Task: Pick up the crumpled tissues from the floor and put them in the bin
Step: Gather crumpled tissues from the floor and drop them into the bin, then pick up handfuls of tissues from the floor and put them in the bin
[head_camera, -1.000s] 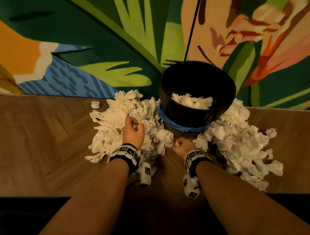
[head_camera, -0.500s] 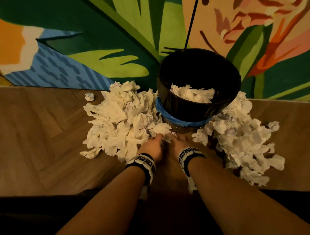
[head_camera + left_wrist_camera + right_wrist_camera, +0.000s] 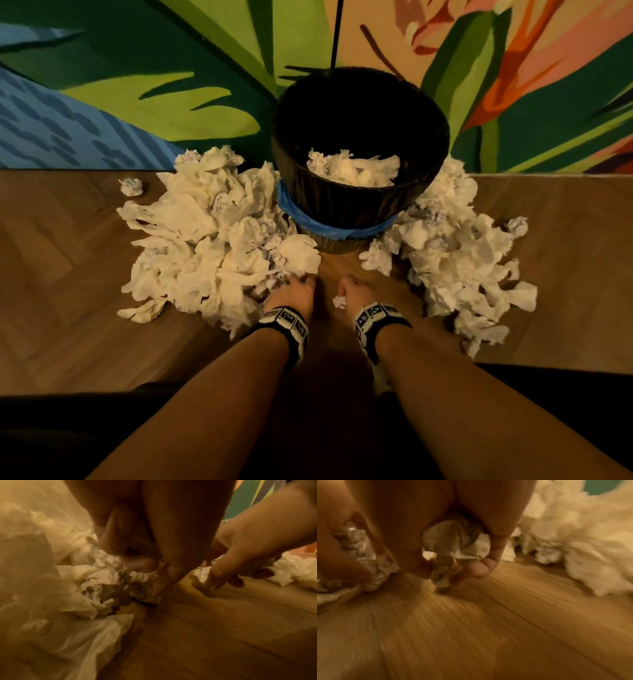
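Both hands low on the wooden floor (image 3: 68,274) in front of the bin (image 3: 359,202), each closed on tissue.

A painted leaf mural (image 3: 171,85) backs the scene; the black-lined bin stands against it, a blue band (image 3: 329,228) round its lower wall, with crumpled tissues (image 3: 356,169) already lying inside. A large pile of tissues (image 3: 205,246) lies on the floor to the left of the bin, touching it; a second pile (image 3: 462,253) lies to the right. One stray tissue ball (image 3: 131,186) sits apart, left of the left pile. The left hand (image 3: 294,294) is at the near edge of the left pile, fingers (image 3: 120,534) curled into crumpled tissue there. The right hand (image 3: 356,293) grips a small crumpled tissue (image 3: 457,547) in bent fingers, just above the boards. Both wrists carry marker bands (image 3: 284,320).
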